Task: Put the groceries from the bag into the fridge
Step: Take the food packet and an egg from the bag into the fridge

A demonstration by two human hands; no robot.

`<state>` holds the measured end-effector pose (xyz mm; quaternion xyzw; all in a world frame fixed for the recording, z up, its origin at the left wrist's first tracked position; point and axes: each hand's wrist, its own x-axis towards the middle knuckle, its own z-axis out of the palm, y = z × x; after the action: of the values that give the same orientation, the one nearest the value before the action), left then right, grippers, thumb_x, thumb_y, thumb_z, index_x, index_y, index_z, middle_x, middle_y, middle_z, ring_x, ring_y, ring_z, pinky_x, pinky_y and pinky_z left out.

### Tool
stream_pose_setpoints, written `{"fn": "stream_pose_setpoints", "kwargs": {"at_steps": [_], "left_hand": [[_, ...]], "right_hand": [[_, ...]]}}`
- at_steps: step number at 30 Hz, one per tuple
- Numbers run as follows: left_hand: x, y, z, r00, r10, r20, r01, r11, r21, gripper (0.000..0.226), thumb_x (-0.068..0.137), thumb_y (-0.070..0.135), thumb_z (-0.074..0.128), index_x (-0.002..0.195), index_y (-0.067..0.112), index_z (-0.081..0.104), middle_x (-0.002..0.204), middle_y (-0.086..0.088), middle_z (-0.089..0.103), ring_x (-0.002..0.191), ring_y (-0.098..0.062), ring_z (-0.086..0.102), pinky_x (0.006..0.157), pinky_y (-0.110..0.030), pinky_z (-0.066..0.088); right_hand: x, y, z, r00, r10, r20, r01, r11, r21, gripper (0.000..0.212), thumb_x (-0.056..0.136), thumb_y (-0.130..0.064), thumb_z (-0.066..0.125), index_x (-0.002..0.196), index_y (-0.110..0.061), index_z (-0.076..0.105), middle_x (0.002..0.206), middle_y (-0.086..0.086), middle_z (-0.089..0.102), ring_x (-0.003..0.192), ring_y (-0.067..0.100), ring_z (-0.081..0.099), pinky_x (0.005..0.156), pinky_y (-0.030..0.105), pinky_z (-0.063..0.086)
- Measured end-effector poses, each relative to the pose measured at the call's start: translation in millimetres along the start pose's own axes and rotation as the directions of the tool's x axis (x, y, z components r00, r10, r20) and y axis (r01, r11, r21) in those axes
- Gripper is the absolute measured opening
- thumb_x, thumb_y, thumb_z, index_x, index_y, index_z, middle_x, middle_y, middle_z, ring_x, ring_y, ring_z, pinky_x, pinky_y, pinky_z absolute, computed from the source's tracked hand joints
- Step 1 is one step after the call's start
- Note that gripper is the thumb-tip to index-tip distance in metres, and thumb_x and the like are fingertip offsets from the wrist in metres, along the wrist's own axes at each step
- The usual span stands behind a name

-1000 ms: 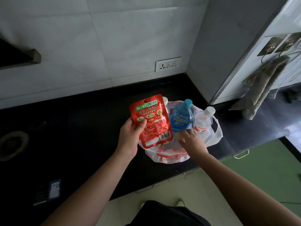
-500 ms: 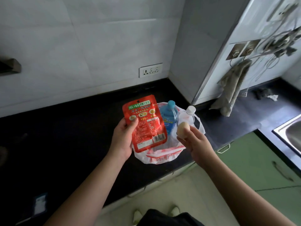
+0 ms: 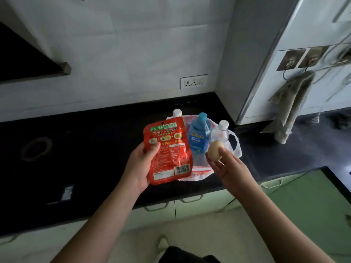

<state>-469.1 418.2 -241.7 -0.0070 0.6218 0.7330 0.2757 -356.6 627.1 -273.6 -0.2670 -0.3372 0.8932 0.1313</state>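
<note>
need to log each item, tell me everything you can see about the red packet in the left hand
The red packet is a flat, glossy plastic pouch, crinkled, looking sealed. Its face has a green banner at top, yellow and white print, small food pictures, a white text panel and a barcode at the lower right. The left hand holds it upright by its left edge, thumb on the front, above the black counter, in front of the bag.

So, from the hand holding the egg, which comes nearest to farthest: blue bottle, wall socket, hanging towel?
From the right hand, in the head view:
1. Blue bottle, just beyond it in the bag.
2. Wall socket, farther back on the wall.
3. Towel, hanging far off to the right.
</note>
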Motion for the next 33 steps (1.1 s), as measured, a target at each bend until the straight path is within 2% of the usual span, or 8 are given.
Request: {"fn": "stream_pose_setpoints", "kwargs": {"at_steps": [4,8,12,16,20,27,29,33], "left_hand": [[-37,-10,5,0.998,0.010,-0.054,-0.013,0.999,-0.053,0.031,0.088,0.025,0.067,0.119,0.021,0.061,0.107,-0.006,0.075,0.095,-0.028,0.074,0.076,-0.046,0.058],[-72,-18,-1,0.991,0.030,-0.133,-0.044,0.994,-0.102,0.034,0.084,0.024,0.068,0.117,0.021,0.061,0.106,-0.007,0.076,0.094,-0.029,0.074,0.072,-0.044,0.059],[-108,-24,-18,0.965,0.056,-0.255,-0.095,0.985,-0.144,0.038,0.080,0.027,0.069,0.117,0.021,0.062,0.103,-0.006,0.076,0.092,-0.028,0.074,0.068,-0.041,0.060],[-143,-26,-42,0.920,0.049,-0.390,-0.142,0.967,-0.213,0.038,0.082,0.024,0.069,0.120,0.021,0.062,0.109,-0.009,0.074,0.097,-0.031,0.073,0.081,-0.049,0.057],[-180,-26,-66,0.867,0.056,-0.495,-0.209,0.943,-0.260,0.038,0.086,0.023,0.068,0.123,0.020,0.061,0.113,-0.009,0.073,0.100,-0.032,0.072,0.088,-0.053,0.055],[-269,-43,-118,0.711,0.022,-0.703,-0.344,0.883,-0.320,0.034,0.090,0.021,0.065,0.124,0.020,0.060,0.114,-0.010,0.073,0.100,-0.034,0.071,0.085,-0.053,0.056],[-297,-50,-131,0.655,0.012,-0.756,-0.386,0.865,-0.321,0.033,0.091,0.021,0.064,0.123,0.021,0.060,0.113,-0.009,0.074,0.099,-0.034,0.072,0.084,-0.053,0.057],[-355,-64,-156,0.563,-0.017,-0.826,-0.450,0.832,-0.324,0.033,0.091,0.023,0.065,0.124,0.023,0.060,0.111,-0.008,0.074,0.098,-0.034,0.072,0.083,-0.055,0.057]], "right_hand": [[-14,-9,-7,0.992,0.075,0.102,-0.073,0.997,-0.023,0.044,0.084,-0.020,0.061,0.122,0.001,0.055,0.117,0.021,0.066,0.106,0.032,0.065,0.083,0.031,0.056],[-26,-3,1,0.962,0.174,0.212,-0.168,0.985,-0.046,0.034,0.092,-0.019,0.053,0.119,0.001,0.055,0.111,0.020,0.068,0.105,0.030,0.066,0.084,0.032,0.056],[-36,14,19,0.909,0.298,0.290,-0.296,0.954,-0.053,0.040,0.087,-0.020,0.053,0.120,0.002,0.052,0.113,0.023,0.067,0.104,0.029,0.067,0.078,0.030,0.057],[-44,35,43,0.850,0.389,0.355,-0.399,0.916,-0.048,0.040,0.086,-0.019,0.053,0.122,-0.001,0.051,0.114,0.020,0.067,0.104,0.028,0.067,0.079,0.032,0.058],[-58,58,71,0.767,0.480,0.426,-0.463,0.873,-0.150,0.037,0.085,-0.021,0.052,0.117,-0.003,0.057,0.109,0.017,0.069,0.101,0.026,0.068,0.079,0.031,0.058],[-101,123,124,0.535,0.682,0.498,-0.596,0.723,-0.350,0.039,0.092,-0.022,0.051,0.125,-0.003,0.056,0.117,0.018,0.065,0.107,0.026,0.065,0.077,0.028,0.057],[-120,141,137,0.469,0.714,0.520,-0.601,0.689,-0.404,0.038,0.093,-0.023,0.051,0.125,-0.003,0.057,0.117,0.018,0.065,0.107,0.026,0.064,0.078,0.028,0.057],[-166,178,162,0.383,0.746,0.545,-0.566,0.656,-0.500,0.038,0.093,-0.024,0.050,0.124,-0.003,0.057,0.114,0.016,0.065,0.104,0.024,0.065,0.079,0.027,0.057]]}}
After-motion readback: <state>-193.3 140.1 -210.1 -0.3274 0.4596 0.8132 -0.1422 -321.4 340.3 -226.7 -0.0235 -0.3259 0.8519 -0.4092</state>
